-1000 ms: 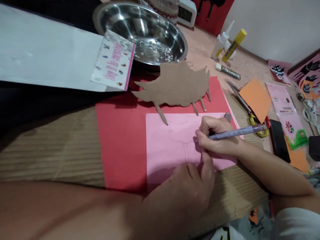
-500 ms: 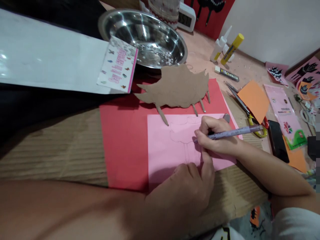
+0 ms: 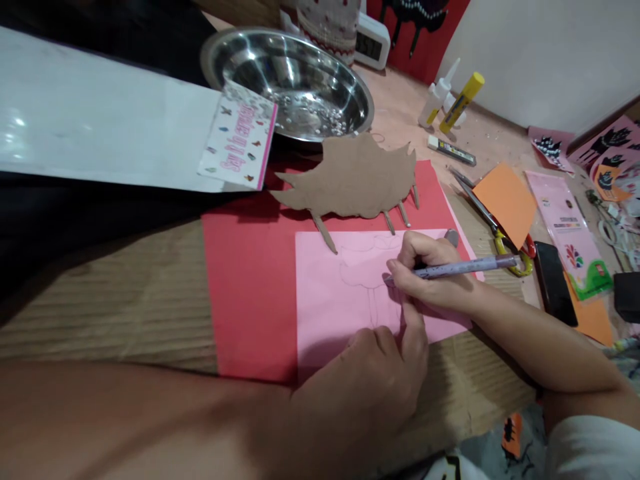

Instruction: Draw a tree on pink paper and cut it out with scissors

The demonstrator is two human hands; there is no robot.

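My right hand (image 3: 433,270) pinches a lilac patterned pencil (image 3: 465,267), its tip on a pink sheet (image 3: 320,287). Thin outlines of a bumpy shape with narrow legs are drawn there. My left hand (image 3: 375,380) presses on the sheet's lower part with the index finger stretched toward the right hand and the other fingers bent; it holds nothing. Under the pink sheet lies red paper (image 3: 250,287). A brown cardboard cutout (image 3: 360,177) with spikes and thin legs rests just above the drawing. A small grey piece (image 3: 451,237) sits by my right knuckles.
A steel bowl (image 3: 290,80) with small beads stands behind, beside a white packet (image 3: 100,113). Glue stick (image 3: 463,101), glue bottle (image 3: 435,100), scissors (image 3: 480,207), orange paper (image 3: 505,200) and a phone (image 3: 555,283) lie to the right. Corrugated cardboard (image 3: 125,293) covers the table.
The pencil and my right hand have shifted very slightly left. My left hand stays on the paper. The view has tilted a little.
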